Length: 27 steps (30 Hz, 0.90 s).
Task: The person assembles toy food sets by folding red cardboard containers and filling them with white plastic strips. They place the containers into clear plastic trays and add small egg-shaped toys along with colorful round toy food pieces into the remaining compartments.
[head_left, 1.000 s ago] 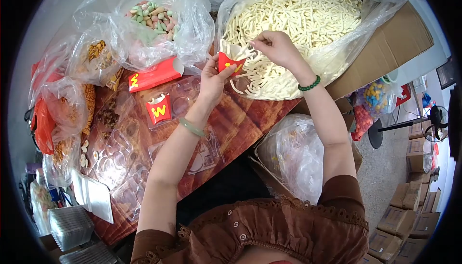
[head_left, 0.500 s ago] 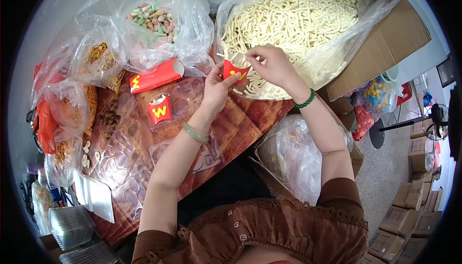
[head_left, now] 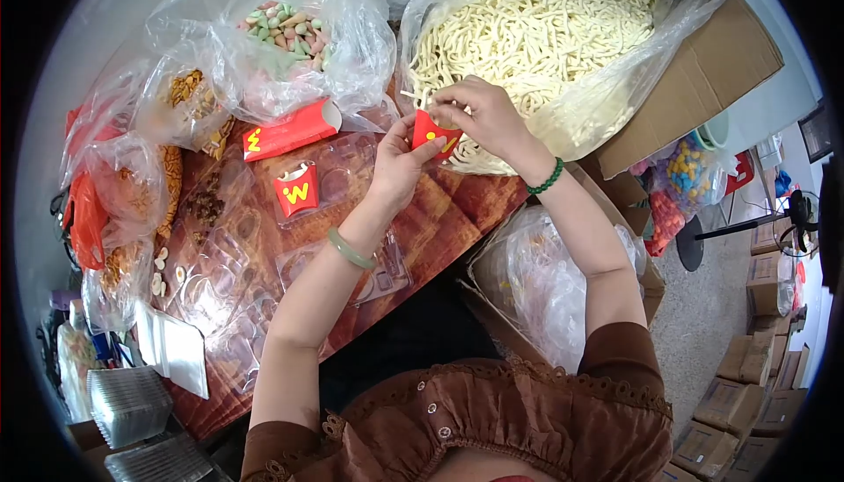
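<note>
A small red carton with a yellow mark is held upright in my left hand, thumb across its front. My right hand is at the carton's open top, fingers pressed together; whatever they hold is too small to make out. Pale stick-shaped pieces fill a large clear bag just beyond both hands, and a few sticks show at the carton's top edge. On the table, a second small red carton with pale sticks in it lies on clear plastic trays. A larger red carton lies behind it.
A clear bag of pastel cone-shaped pieces is at the back left. Bags of orange-brown pieces line the left side. Stacked clear trays stand front left. A cardboard flap and an open box with plastic are at the right.
My right hand has moved slightly left and down, closer over the carton's top. The whole view has shifted a little, and my left hand still holds the carton.
</note>
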{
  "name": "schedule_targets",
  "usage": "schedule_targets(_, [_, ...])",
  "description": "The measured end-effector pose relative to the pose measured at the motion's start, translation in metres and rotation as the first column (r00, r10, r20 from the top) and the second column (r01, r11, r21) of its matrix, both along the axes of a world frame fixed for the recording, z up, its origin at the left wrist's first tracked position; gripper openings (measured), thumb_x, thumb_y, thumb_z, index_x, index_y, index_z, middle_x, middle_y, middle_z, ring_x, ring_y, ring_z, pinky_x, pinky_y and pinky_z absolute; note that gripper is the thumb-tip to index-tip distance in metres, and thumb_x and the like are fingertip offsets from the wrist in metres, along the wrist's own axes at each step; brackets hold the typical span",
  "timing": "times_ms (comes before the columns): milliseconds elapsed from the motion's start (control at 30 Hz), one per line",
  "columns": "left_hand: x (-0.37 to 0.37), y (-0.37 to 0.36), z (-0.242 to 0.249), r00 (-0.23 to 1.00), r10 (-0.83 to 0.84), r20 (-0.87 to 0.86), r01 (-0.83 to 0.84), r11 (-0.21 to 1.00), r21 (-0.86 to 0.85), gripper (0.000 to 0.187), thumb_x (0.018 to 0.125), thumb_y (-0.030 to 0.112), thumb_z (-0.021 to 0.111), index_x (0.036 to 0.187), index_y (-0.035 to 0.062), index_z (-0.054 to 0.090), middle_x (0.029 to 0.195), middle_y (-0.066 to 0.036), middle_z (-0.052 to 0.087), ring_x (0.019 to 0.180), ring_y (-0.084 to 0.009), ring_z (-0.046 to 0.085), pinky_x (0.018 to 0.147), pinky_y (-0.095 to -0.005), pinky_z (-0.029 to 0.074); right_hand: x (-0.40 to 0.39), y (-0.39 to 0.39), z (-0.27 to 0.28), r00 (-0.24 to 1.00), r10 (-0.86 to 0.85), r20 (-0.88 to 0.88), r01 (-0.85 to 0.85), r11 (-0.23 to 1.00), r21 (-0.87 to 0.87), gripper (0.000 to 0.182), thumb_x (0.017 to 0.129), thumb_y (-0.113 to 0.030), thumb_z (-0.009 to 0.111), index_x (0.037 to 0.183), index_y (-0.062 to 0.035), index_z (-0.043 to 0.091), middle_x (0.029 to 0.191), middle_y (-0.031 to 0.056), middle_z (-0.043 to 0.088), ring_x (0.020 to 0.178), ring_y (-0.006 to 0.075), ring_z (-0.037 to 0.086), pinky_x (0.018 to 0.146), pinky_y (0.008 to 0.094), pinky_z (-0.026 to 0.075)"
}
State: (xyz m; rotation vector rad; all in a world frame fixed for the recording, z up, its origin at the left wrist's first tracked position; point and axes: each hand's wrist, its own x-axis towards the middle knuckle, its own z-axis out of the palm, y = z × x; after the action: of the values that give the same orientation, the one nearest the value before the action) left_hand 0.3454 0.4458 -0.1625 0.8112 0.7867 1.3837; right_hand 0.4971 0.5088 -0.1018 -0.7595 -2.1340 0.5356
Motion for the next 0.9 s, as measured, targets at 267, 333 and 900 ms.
schedule_targets(267, [-0.012,-0.02,0.0,0.997,0.077,0.008,-0.076,0.996,-0.042,0.04,0.084,-0.003,0.061,0.121,0.0009,0.046,0.108,-0.006,0.058,0.098,-0.0155,0.059,0.083,-0.0283,0.054,-0.015,-0.009,0.012,0.936,0.078,0.344,-0.111,0.991,0.077,0.021,0.077,-0.01,0.066,0.098,-0.0068,0.064,0.085,0.0102,0.061,0.083,0.0283,0.058,0.072,0.036,0.048])
schedule_targets(333, [-0.021,-0.025,-0.002,0.995,0.096,-0.023,-0.096,0.995,0.014,0.04,0.084,-0.003,0.061,0.121,0.0008,0.046,0.109,-0.006,0.058,0.098,-0.0153,0.059,0.083,-0.0283,0.053,-0.032,-0.021,0.021,0.985,0.094,0.147,-0.127,0.964,0.232,0.023,0.073,-0.008,0.068,0.096,-0.0069,0.062,0.091,0.0086,0.059,0.085,0.0266,0.057,0.07,0.0339,0.048])
schedule_targets(900, [-0.08,-0.091,0.011,0.943,0.331,0.027,-0.33,0.943,-0.036,0.038,0.084,-0.003,0.061,0.119,-0.0007,0.047,0.104,-0.008,0.059,0.091,-0.0139,0.061,0.081,-0.0269,0.053,-0.098,-0.058,0.023,0.842,0.295,0.452,-0.39,0.911,0.133,0.015,0.081,-0.02,0.064,0.09,-0.0085,0.067,0.078,0.007,0.06,0.081,0.0253,0.055,0.077,0.037,0.041])
